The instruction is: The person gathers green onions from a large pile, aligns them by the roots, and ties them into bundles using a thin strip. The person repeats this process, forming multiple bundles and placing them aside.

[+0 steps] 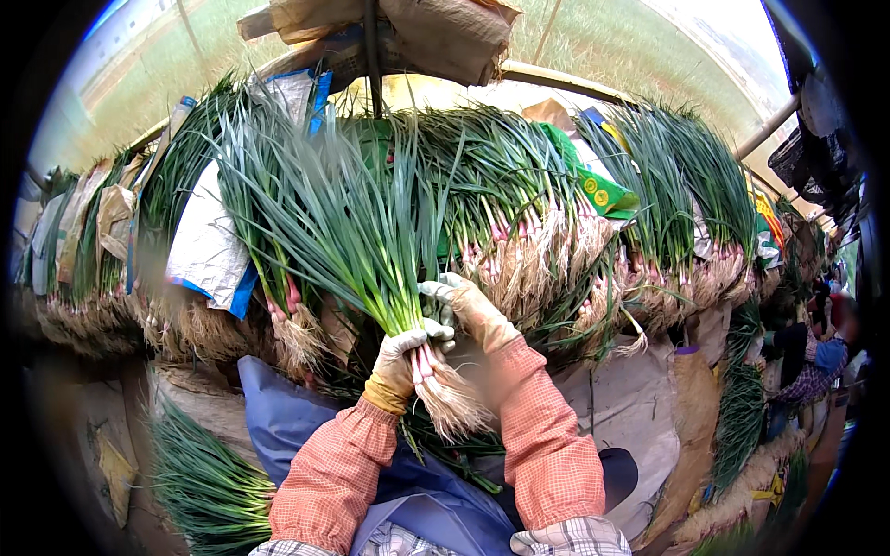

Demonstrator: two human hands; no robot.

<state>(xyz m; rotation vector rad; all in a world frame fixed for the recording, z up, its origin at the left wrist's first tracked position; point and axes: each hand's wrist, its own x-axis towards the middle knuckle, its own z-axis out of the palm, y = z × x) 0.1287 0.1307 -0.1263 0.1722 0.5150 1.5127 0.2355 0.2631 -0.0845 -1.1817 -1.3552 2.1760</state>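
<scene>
A bunch of green garlic (394, 278) stands tilted in front of me, its leaves fanning up and left and its pale roots hanging low and right. My left hand (394, 366), in a pale glove with a yellow cuff, is wrapped round the stalks just above the pinkish bulbs. On the right side of the bunch, my gloved right hand (471, 309) has its fingers curled against the stalks. Some of those fingertips are hidden by the bunch. Behind it, a smaller clump of green garlic (295, 320) hangs with its roots down.
A long row of green garlic (547, 232) lies across the far side, with sacks such as a white one (209, 241) and a green one (593, 181) among it. A loose pile of green garlic (209, 477) lies at lower left. Another person (816, 357) is at far right.
</scene>
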